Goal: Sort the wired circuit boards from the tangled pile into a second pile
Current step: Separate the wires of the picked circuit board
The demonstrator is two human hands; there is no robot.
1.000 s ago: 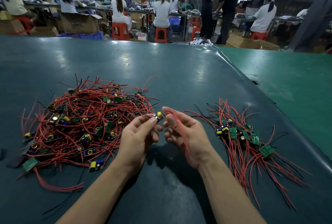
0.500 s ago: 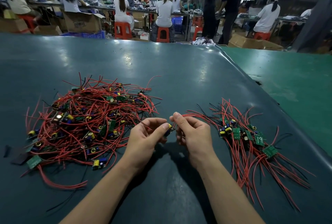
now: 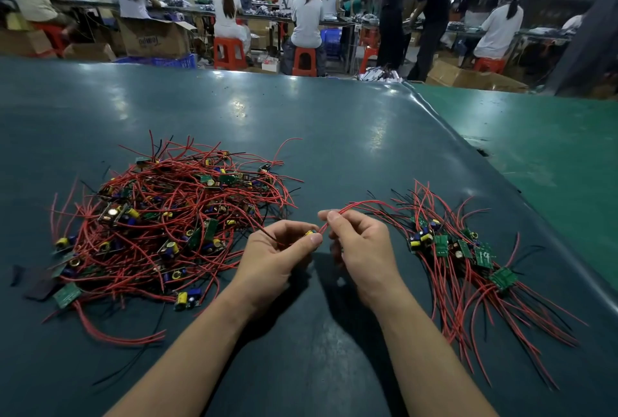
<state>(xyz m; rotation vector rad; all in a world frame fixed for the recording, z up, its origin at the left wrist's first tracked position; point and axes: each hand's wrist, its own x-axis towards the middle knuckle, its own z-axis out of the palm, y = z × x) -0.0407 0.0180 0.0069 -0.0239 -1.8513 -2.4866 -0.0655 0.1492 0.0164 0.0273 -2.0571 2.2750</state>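
A small circuit board (image 3: pixel 310 233) is pinched by the left hand (image 3: pixel 279 249) at table centre. Its red wire (image 3: pixel 361 204), bunched a second ago, is now drawn out by the pinching right hand (image 3: pixel 359 242) toward the sorted pile (image 3: pixel 461 249) at 3 o'clock, so placement there seems near; the tangled pile (image 3: pixel 167 222) lies at 9 o'clock.

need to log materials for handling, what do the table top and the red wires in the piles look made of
Table top: seemingly a dark teal rubber or vinyl mat, glossy, since the ceiling lights reflect in soft patches.
Red wires: thin leads in what looks like flexible plastic insulation, slightly shiny, bending in loose curves; the metal core isn't visible.
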